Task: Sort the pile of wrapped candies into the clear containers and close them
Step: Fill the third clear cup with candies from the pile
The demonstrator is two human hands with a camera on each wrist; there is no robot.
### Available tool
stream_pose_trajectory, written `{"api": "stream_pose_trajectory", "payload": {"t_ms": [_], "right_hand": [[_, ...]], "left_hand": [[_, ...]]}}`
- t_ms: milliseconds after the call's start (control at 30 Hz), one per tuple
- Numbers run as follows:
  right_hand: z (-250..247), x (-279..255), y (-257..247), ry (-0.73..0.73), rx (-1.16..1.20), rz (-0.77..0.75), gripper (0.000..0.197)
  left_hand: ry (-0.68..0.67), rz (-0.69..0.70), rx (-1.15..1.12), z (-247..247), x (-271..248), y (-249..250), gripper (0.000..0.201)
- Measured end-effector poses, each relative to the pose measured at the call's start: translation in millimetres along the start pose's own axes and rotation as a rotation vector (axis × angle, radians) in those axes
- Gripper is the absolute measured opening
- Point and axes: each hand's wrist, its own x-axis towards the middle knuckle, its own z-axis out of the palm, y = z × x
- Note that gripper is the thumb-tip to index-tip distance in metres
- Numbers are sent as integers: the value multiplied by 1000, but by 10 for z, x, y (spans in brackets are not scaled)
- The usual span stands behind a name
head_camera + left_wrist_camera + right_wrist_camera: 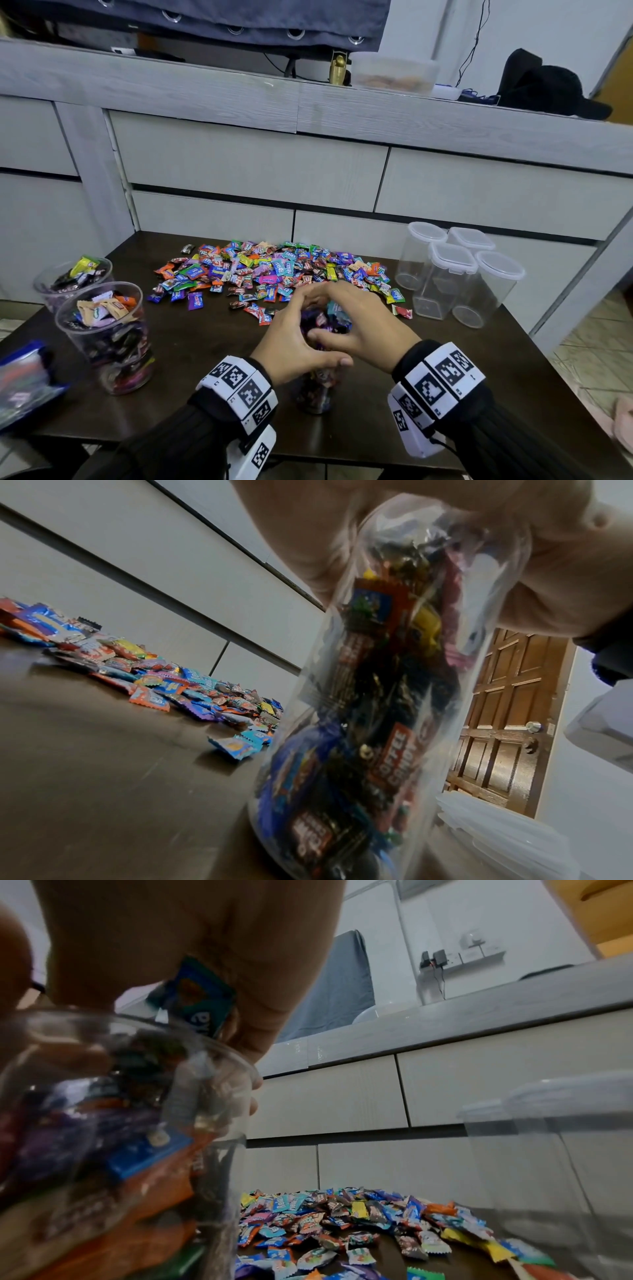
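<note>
From the head view, a clear container (317,387) packed with candies stands on the dark desk (205,394), near its front edge. The left hand (291,346) curls round its rim, and the right hand (359,325) cups the mouth from the other side, so both grips are grasping it. The candy pile (274,274) lies behind; four lidded empty containers (455,274) stand right, two filled open ones (102,329) left. The left wrist view shows the container (377,696) crammed with wrappers. The right wrist view shows a teal candy (198,999) under the right fingers (212,947).
</note>
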Motion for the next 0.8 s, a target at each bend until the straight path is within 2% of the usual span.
{"api": "stream_pose_trajectory", "payload": {"t_ms": [133, 267, 333, 433, 567, 667, 733, 800], "right_hand": [[-1, 19, -5, 54, 79, -20, 23], [21, 43, -22, -16, 127, -25, 14], [-27, 43, -16, -3, 154, 6, 15], [-144, 48, -20, -5, 157, 14, 16], [-174, 100, -59, -209, -61, -15, 21], [-79, 149, -83, -356, -192, 16, 24], [-67, 164, -77, -360, -194, 35, 23], [-101, 155, -57, -293, -112, 73, 18]], "left_hand": [[-31, -38, -25, -30, -12, -46, 115], [-49, -107, -83, -45, -84, -190, 128], [-50, -135, -92, -53, -117, -240, 122], [-83, -147, -83, -51, -123, -233, 99], [-105, -162, -76, -56, -99, -189, 89], [-136, -171, -54, -77, -82, -157, 85], [-147, -172, -49, -85, -72, -139, 84], [-147, -175, -53, -89, -69, -130, 85]]}}
